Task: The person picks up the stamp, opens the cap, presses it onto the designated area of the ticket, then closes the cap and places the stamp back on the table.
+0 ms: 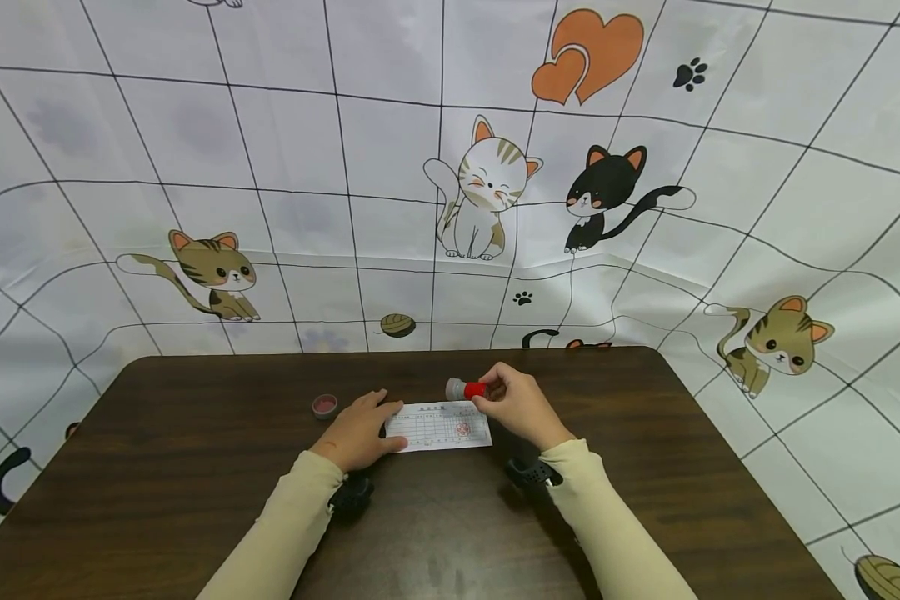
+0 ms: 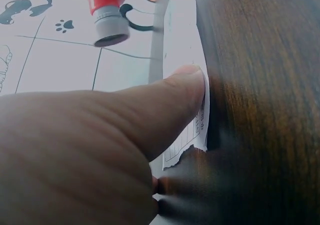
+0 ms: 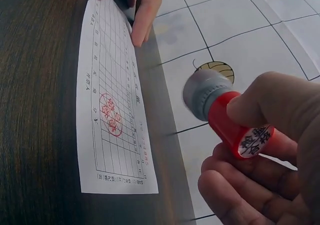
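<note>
The right hand (image 1: 521, 404) is sensibly gripping the likely light, stiff stamp (image 3: 220, 116) round its middle, while the unclenched left hand (image 1: 358, 429) is pressing flimsy-looking paper (image 1: 435, 426).

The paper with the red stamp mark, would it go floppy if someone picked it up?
The paper would probably flop, since it looks thin and slightly curved. It might tear easily too: its end by the left hand looks ragged.

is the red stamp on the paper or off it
Off: the right hand holds the red stamp clear of the paper, a gap showing between them.
</note>
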{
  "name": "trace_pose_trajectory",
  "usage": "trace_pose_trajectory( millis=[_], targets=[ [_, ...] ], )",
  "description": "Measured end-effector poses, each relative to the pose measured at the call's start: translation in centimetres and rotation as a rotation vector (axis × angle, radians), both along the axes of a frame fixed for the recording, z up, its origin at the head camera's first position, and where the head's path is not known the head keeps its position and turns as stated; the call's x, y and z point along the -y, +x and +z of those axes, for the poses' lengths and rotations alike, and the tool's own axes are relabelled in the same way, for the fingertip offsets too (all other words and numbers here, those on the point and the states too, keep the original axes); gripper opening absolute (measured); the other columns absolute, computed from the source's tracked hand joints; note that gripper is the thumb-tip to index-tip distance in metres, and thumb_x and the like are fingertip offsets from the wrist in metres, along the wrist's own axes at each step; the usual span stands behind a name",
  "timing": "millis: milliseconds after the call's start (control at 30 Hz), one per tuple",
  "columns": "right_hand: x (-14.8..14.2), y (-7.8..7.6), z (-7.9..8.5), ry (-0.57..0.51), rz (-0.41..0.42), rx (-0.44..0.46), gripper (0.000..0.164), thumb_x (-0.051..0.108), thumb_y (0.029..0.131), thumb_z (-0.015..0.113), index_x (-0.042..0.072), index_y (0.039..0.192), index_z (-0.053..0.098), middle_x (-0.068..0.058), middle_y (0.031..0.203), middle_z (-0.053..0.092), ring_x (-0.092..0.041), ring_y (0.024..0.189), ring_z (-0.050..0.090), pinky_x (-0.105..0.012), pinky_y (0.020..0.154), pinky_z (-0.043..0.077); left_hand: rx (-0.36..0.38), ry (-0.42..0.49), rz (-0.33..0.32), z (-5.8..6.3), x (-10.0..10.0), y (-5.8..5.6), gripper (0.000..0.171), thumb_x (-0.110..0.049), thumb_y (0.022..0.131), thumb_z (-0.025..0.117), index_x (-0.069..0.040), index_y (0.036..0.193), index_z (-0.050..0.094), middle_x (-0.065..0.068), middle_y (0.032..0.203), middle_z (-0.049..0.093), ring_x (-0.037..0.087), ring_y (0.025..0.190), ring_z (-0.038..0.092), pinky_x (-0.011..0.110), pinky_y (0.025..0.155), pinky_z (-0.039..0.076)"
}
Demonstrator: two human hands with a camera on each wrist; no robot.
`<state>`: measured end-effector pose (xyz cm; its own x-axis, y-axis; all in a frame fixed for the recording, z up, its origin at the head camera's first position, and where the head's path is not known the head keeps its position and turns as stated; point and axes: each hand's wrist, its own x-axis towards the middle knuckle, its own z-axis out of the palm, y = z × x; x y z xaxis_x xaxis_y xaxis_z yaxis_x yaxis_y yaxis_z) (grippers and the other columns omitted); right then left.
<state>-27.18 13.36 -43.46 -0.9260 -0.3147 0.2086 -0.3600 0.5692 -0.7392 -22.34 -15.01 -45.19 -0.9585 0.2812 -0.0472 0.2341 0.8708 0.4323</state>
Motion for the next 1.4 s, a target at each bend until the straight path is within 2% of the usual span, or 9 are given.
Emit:
trace_pose_trajectory(
  millis=[100, 300, 500, 633, 767, 967, 1200, 1400],
  targets=[
    [0.06, 0.07, 0.17, 0.004, 0.008, 0.015, 0.022, 0.008, 0.089, 0.08, 0.008, 0.107, 0.067, -0.007, 0.1, 0.073, -0.016, 0.081, 0.068, -0.038, 0.079, 0.062, -0.005, -0.003, -0.003, -0.03, 0.0, -0.04, 0.067, -0.035, 0.095, 0.076, -0.008, 0.151, 0.054, 0.024, 0.161, 0.038, 0.045, 0.149, 0.034, 0.063, 0.117, 0.032],
    [0.05, 0.04, 0.11, 0.007, 0.09, -0.018, 0.021, 0.008, 0.091, 0.078, 0.008, 0.107, 0.064, -0.006, 0.099, 0.072, -0.015, 0.082, 0.067, -0.033, 0.077, 0.061, -0.01, -0.003, -0.006, -0.08, 0.06, -0.02, 0.066, -0.035, 0.095, 0.076, -0.007, 0.151, 0.054, 0.025, 0.161, 0.038, 0.045, 0.149, 0.034, 0.063, 0.117, 0.032],
    [0.19, 0.17, 0.1, 0.018, 0.113, -0.065, 0.024, 0.01, 0.093, 0.075, 0.007, 0.117, 0.073, -0.003, 0.097, 0.072, -0.013, 0.082, 0.066, -0.028, 0.078, 0.059, -0.009, 0.002, -0.004, -0.09, 0.05, 0.01, 0.066, -0.034, 0.095, 0.076, -0.007, 0.15, 0.054, 0.025, 0.16, 0.038, 0.045, 0.149, 0.035, 0.062, 0.117, 0.032],
    [0.27, 0.38, 0.29, 0.038, 0.11, -0.074, 0.026, 0.01, 0.092, 0.078, 0.008, 0.118, 0.076, -0.005, 0.104, 0.074, -0.014, 0.082, 0.065, -0.027, 0.077, 0.06, -0.012, 0.003, -0.002, -0.15, 0.03, 0.01, 0.065, -0.034, 0.095, 0.076, -0.007, 0.15, 0.055, 0.025, 0.16, 0.039, 0.045, 0.148, 0.035, 0.062, 0.117, 0.033],
    [0.38, 0.51, 0.4, 0.028, 0.089, -0.092, 0.028, 0.008, 0.091, 0.08, 0.009, 0.119, 0.075, -0.008, 0.111, 0.074, -0.016, 0.086, 0.066, -0.032, 0.081, 0.061, -0.017, 0.0, -0.002, -0.19, 0.03, -0.02, 0.065, -0.035, 0.095, 0.076, -0.007, 0.15, 0.055, 0.025, 0.16, 0.039, 0.045, 0.148, 0.036, 0.062, 0.117, 0.033],
    [0.61, 0.51, 0.35, 0.036, 0.052, -0.114, 0.032, 0.006, 0.09, 0.081, 0.011, 0.12, 0.074, -0.006, 0.114, 0.074, -0.017, 0.091, 0.068, -0.038, 0.087, 0.061, -0.021, -0.004, -0.009, -0.05, 0.02, -0.02, 0.065, -0.035, 0.095, 0.076, -0.007, 0.149, 0.055, 0.025, 0.159, 0.04, 0.045, 0.147, 0.037, 0.063, 0.116, 0.034],
    [0.66, 0.36, 0.21, 0.048, 0.053, -0.161, 0.034, 0.005, 0.091, 0.079, 0.01, 0.124, 0.072, -0.006, 0.119, 0.073, -0.02, 0.097, 0.069, -0.04, 0.089, 0.06, -0.02, -0.029, -0.018, 0.12, -0.02, 0.03, 0.065, -0.036, 0.096, 0.074, -0.007, 0.151, 0.053, 0.025, 0.16, 0.038, 0.045, 0.148, 0.036, 0.062, 0.116, 0.034],
    [0.58, 0.44, 0.31, 0.028, 0.051, -0.172, 0.035, 0.003, 0.09, 0.08, 0.009, 0.124, 0.072, -0.007, 0.121, 0.072, -0.022, 0.102, 0.07, -0.042, 0.093, 0.059, -0.057, -0.006, -0.01, 0.26, 0.01, 0.17, 0.06, -0.035, 0.096, 0.075, -0.006, 0.146, 0.058, 0.023, 0.156, 0.045, 0.043, 0.144, 0.042, 0.06, 0.113, 0.039]
  ],
)
